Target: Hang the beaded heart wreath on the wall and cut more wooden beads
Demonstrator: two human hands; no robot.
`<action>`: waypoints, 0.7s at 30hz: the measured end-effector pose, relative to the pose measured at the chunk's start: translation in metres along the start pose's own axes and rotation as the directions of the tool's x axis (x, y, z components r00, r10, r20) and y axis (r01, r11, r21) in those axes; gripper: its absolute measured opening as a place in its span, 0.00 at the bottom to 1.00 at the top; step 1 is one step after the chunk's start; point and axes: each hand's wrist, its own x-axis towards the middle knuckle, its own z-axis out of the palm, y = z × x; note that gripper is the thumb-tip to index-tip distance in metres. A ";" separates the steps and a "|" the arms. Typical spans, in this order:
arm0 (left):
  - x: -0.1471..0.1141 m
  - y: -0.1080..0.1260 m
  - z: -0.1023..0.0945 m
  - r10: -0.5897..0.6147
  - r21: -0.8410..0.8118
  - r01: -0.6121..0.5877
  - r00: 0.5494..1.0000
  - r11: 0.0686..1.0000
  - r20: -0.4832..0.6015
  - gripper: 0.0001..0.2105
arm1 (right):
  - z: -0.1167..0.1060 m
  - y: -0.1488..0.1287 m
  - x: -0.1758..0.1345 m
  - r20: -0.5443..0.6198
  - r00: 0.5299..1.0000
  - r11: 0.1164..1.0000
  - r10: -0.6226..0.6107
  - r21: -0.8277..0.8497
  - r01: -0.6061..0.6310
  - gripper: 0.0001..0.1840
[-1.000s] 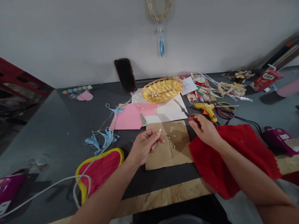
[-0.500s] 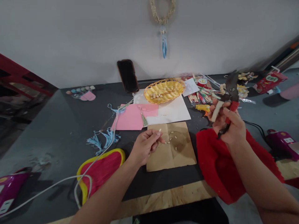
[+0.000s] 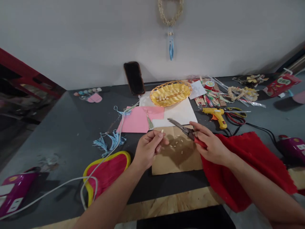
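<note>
My left hand (image 3: 150, 148) is closed, with thumb and forefinger pinching a small pale stick piece (image 3: 162, 131) whose tip shows upright. My right hand (image 3: 211, 144) grips red-handled pruning shears (image 3: 184, 128), the dark blades pointing left, a little to the right of the stick piece and not touching it. Both hands are over a creased brown cardboard sheet (image 3: 176, 165). Several short pale cut pieces (image 3: 182, 152) lie scattered on the cardboard.
A yellow woven basket (image 3: 170, 98) holding small pale pieces sits on white paper (image 3: 188, 116). Around are pink paper (image 3: 133, 122), a propped phone (image 3: 134, 78), a yellow glue gun (image 3: 215, 116), red cloth (image 3: 252, 159), blue tassels (image 3: 109, 143) and a white cable (image 3: 59, 185).
My right hand has swung left and down with the shears, from above the glue gun to beside my left hand. The beige strip it held no longer shows. My left hand keeps its pinch.
</note>
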 end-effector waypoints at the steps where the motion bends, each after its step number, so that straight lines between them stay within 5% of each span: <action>1: -0.001 0.001 0.000 0.009 -0.008 -0.009 1.000 1.000 -0.009 0.18 | 0.001 -0.001 -0.001 0.030 0.999 0.999 -0.019 -0.046 0.021 0.15; 6: -0.002 0.002 0.001 0.062 -0.017 -0.062 0.998 0.998 -0.010 0.16 | 0.004 -0.006 -0.005 0.115 0.991 0.983 -0.071 -0.161 0.089 0.16; 21: -0.003 -0.002 0.001 0.070 0.018 -0.071 0.997 0.997 0.028 0.15 | 0.008 -0.012 -0.006 0.123 0.987 0.983 -0.101 -0.143 0.118 0.15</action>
